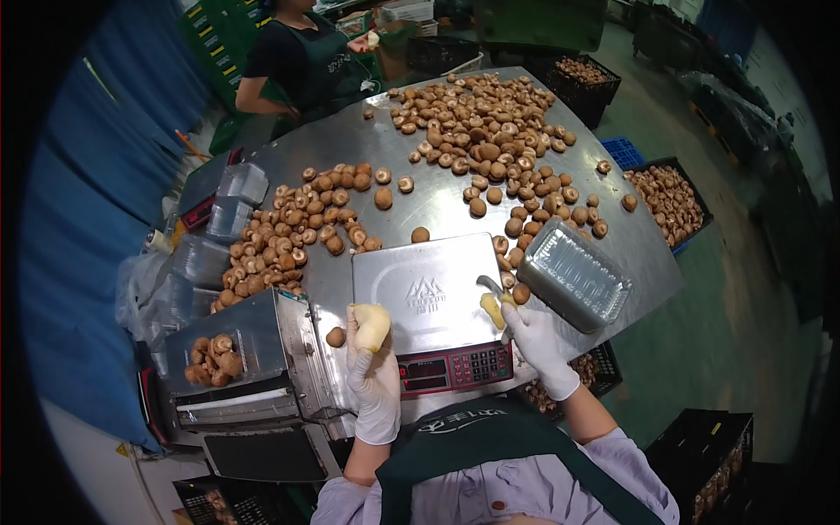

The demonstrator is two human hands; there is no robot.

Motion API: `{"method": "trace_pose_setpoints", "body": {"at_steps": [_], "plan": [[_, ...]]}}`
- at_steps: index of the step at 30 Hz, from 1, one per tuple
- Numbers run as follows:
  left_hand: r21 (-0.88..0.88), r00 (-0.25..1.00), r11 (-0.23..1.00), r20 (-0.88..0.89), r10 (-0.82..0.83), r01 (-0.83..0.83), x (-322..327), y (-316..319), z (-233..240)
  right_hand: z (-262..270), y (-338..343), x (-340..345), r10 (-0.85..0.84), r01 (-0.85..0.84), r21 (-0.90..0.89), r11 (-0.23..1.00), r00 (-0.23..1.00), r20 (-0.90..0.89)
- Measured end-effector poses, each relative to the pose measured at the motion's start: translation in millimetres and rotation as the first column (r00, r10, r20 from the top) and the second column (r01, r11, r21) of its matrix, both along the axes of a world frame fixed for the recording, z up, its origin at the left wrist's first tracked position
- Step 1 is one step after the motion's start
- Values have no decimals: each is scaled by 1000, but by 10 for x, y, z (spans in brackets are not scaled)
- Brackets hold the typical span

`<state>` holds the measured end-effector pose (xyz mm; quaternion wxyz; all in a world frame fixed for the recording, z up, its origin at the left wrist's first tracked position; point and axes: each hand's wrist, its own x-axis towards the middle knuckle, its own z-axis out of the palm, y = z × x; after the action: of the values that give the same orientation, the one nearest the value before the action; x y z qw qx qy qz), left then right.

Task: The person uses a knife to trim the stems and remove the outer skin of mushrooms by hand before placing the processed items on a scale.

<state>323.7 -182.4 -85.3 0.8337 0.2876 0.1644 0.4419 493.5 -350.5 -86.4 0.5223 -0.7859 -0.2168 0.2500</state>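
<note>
My left hand [375,387], in a white glove, holds a pale yellow peeled piece of food [373,326] upright, left of the scale's front edge. In my gloved right hand [538,335] is a small curved-blade knife [488,284], over the right side of the steel platform of a digital scale [426,275]. A yellowish peel strip [491,311] hangs beside the blade. One brown mushroom [335,337] lies just left of my left hand, another [521,293] by the knife. A stack of clear plastic trays [577,275] stands right of the scale.
Mushroom heaps [485,125] cover the steel table's [394,223] far side and left [275,243]. A filled tray [215,359] rests on a wrapping machine [262,328] at left. Clear trays [200,259] line the left edge. Mushroom crates [666,203] flank the table; a co-worker [295,59] stands across it.
</note>
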Motion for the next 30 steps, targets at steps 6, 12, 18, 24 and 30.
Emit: {"method": "trace_pose_setpoints", "body": {"at_steps": [6, 12, 18, 24, 30], "plan": [[-64, 1000, 998, 27, -10, 12, -38, -8, -69, -391, 190, -4, 228, 27, 251, 968, 329, -916], [-90, 1000, 996, 12, 26, -25, -199, 2, -79, -287, 191, -270, 361, 97, 392, 915, 238, -902], [-147, 1000, 989, 6, 27, -26, -318, -21, -103, -487, 185, -506, 172, -62, 160, 985, 356, -918], [-168, 999, 986, 38, 4, 3, -519, -8, -158, -179, 225, -819, 110, -52, 104, 993, 701, -704], [-121, 998, 991, 19, -63, 65, -719, -42, -101, -317, 204, -1099, 90, -97, -140, 985, 994, -55]]}}
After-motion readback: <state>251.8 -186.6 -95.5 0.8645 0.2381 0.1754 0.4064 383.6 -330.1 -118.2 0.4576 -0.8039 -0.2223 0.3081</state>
